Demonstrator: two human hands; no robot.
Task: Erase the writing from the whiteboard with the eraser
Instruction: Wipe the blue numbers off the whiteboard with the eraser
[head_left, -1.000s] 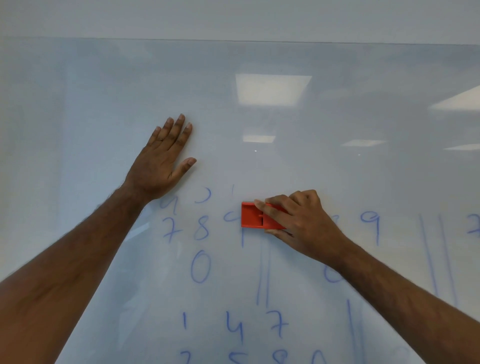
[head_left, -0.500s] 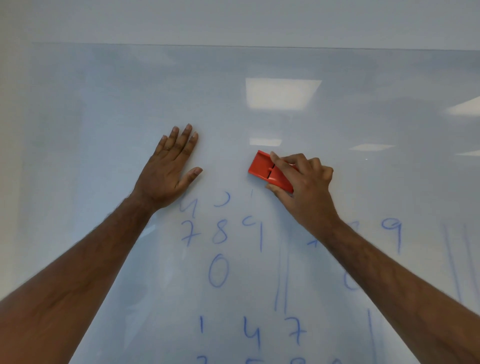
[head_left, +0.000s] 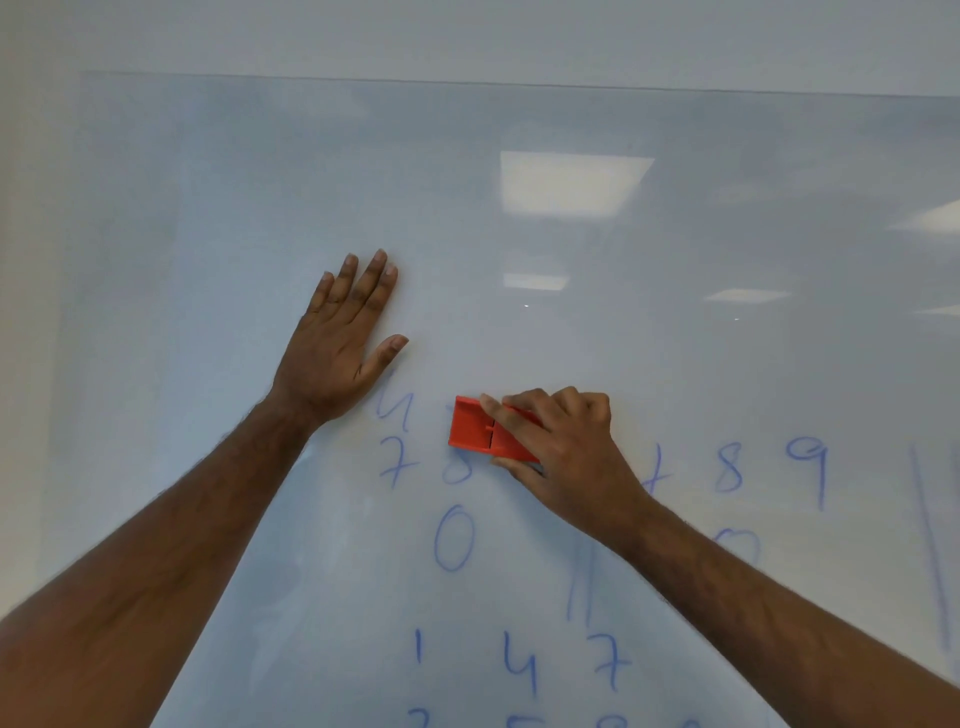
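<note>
The whiteboard (head_left: 571, 130) fills the view and carries blue handwritten digits (head_left: 454, 545) in its lower half. My right hand (head_left: 566, 447) grips a red eraser (head_left: 475, 430) and holds it against the board over the top of an 8, next to a 7 and a 4. My left hand (head_left: 343, 343) rests flat on the board with straight fingers, up and left of the eraser. To the right of my right hand stand the digits 7, 8 and 9 and some vertical blue lines (head_left: 930, 545).
The board's upper half is wiped, showing only reflections of ceiling lights (head_left: 571, 182). A pale wall (head_left: 467, 36) runs above the board's top edge. More digits (head_left: 519, 665) run along the bottom of the view.
My right hand swept the eraser up and then back down and left onto the 8; the 9 and the marks above the 8 are gone. My left hand stays flat on the board.
</note>
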